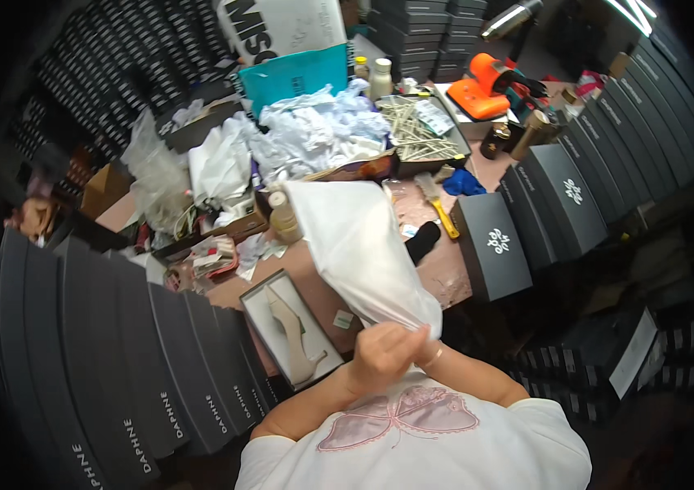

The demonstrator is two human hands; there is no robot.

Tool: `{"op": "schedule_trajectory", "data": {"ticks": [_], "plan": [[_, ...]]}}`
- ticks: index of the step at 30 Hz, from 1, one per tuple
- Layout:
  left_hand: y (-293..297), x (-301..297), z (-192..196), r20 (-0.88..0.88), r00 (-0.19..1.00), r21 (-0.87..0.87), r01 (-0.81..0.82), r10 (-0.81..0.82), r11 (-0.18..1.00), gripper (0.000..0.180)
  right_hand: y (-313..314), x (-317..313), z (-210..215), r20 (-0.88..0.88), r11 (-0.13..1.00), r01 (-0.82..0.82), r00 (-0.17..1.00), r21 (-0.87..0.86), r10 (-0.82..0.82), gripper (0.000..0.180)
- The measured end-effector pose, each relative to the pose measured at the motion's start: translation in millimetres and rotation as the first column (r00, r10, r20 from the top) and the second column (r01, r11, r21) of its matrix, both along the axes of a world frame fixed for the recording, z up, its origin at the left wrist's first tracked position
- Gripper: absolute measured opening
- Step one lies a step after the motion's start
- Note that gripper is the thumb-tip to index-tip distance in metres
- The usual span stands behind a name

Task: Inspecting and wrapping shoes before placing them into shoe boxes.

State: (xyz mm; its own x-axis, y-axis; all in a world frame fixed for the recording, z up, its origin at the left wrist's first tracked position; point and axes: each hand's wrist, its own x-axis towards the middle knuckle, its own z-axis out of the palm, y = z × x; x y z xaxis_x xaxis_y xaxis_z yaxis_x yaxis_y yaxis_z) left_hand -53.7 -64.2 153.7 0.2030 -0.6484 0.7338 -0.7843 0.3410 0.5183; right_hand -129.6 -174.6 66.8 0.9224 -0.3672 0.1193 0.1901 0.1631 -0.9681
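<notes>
A soft white bag-like sheet [359, 245] stretches from my hands up over the table, its near end gathered into folds. My left hand [386, 353] is closed on that gathered end in front of my chest. Tight against it, my right hand [427, 349] also grips the white material, its fingers partly covered by the left. Whether the sheet is cloth or thin plastic I cannot tell. Left of my hands, a beige high-heeled shoe [288, 331] lies on its side in an open shoebox [254, 304] with a pale inside.
Dark shoebox stacks [110, 359] line the left, with more boxes [490, 245] on the right. Behind the sheet are crumpled white paper [322, 131], a tray of thin sticks [420, 135] and a capped bottle [284, 219]. A yellow-handled brush [445, 216] and an orange device [478, 98] stand right.
</notes>
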Motion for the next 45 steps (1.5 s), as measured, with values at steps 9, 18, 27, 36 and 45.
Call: {"op": "schedule_trajectory", "data": {"ticks": [9, 18, 27, 36, 45], "plan": [[-42, -27, -21, -0.097, 0.963, -0.005, 0.252, -0.252, 0.968, 0.035, -97, -32, -50, -0.170, 0.994, -0.040, 0.985, -0.104, 0.022, 0.044], [-79, 26, -153, -0.199, 0.949, 0.607, -0.077, 0.245, 0.791, 0.061, -254, -116, -59, -0.440, 0.970, 0.200, 0.865, -0.140, -0.241, 0.041], [-130, 139, -258, -0.437, 0.586, 0.623, -0.349, 0.682, 0.700, 0.068, -271, -208, -110, -0.561, 0.785, -0.009, 0.704, -0.620, -0.435, 0.038], [-123, 104, -240, -0.583, 0.506, 0.630, -0.210, 0.635, 0.747, 0.017, -156, -100, 10, -0.677, 0.922, -0.164, 0.725, -0.350, -0.128, 0.034], [-17, 3, -155, -0.643, 0.614, 0.559, -0.035, 0.459, 0.828, 0.014, -100, 47, -19, -0.457, 0.935, -0.196, 0.889, -0.297, 0.041, 0.022]]}}
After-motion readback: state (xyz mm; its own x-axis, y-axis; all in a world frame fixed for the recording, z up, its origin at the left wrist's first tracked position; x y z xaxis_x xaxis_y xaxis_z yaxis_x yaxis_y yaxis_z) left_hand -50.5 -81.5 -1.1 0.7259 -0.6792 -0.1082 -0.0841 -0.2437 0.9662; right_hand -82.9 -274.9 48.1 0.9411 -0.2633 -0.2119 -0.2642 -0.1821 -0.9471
